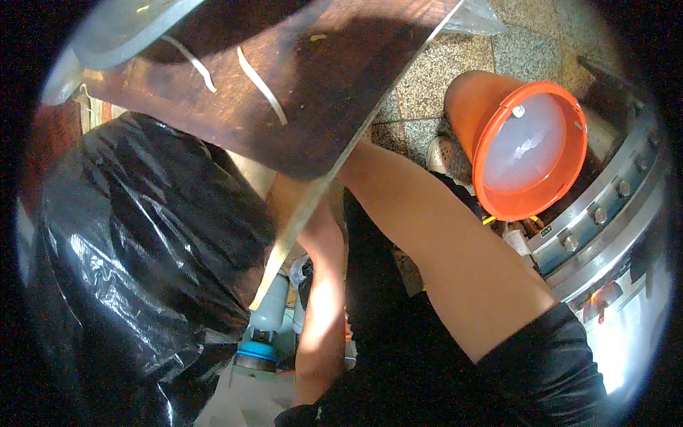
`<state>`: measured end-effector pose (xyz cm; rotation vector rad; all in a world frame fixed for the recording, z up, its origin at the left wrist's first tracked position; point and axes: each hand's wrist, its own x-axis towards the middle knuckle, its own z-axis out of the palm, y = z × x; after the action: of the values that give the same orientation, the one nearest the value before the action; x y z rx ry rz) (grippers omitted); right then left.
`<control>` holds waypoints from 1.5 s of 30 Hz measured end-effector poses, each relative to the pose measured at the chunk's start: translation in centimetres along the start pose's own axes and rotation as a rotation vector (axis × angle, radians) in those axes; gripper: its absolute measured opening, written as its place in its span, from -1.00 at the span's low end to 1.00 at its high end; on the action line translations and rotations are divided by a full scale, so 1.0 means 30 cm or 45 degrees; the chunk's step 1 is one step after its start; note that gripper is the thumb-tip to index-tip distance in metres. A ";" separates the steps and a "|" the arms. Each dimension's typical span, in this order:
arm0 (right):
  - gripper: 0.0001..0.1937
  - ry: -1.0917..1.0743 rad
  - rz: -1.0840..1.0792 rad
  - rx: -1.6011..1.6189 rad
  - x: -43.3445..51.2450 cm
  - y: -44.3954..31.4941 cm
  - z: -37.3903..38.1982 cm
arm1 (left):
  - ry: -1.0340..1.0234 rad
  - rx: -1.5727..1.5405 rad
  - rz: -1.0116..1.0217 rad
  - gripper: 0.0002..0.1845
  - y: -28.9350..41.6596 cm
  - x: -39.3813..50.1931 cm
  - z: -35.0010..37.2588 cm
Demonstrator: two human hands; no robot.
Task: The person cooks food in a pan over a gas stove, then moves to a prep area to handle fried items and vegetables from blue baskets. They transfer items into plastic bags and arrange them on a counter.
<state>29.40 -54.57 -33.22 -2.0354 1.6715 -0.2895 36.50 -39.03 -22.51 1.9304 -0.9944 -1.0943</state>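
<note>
A brown wooden board or tabletop (331,69) covers both of my hands, so they are out of view. My left forearm (323,299) rises from the bottom and passes beneath its near corner; my right forearm (411,197) goes under its right side. On the board lie two thin pale strips, one on the left (195,61) and one nearer the middle (261,85), of a material I cannot settle. A long pale strip (283,253) runs along the board's right edge and extends past the near corner.
Black plastic sheeting (160,213) fills the left. An orange bucket (483,128) with cloudy liquid stands on the speckled tile floor (443,69). Bolted metal equipment (581,235) curves along the right. A grey container (269,304) and blue cap (256,350) are below; a grey basin (133,32) sits top left.
</note>
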 end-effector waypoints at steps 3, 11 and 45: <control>-0.59 -0.002 -0.080 0.072 -0.017 0.023 -0.027 | -0.075 -0.022 -0.172 -0.50 0.066 -0.037 -0.032; -0.58 -0.216 -0.032 0.440 -0.192 -0.007 -0.344 | -0.372 -0.029 -0.367 -0.59 0.125 -0.026 -0.025; -0.73 1.756 0.507 2.669 -1.876 0.297 -1.713 | -2.105 0.044 1.408 0.14 1.420 -1.264 0.767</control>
<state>-14.58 -13.51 14.43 0.3047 0.8655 -2.2282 -9.19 -30.49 17.78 -0.1831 -2.3665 -1.7094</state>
